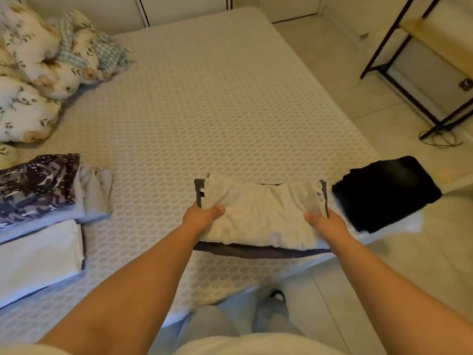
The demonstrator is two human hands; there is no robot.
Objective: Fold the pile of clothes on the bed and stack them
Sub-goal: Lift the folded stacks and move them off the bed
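Gripping the folded white garment [261, 213] between them, left hand [202, 216] and right hand [326, 224], thumbs on top.

Head view, down over bed [204, 103]

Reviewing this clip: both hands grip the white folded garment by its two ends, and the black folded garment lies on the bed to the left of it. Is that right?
Not quite. The head view shows the black folded garment to the right of the white folded garment, at the corner of the bed, not to the left. The rest holds: left hand and right hand grip its two ends.
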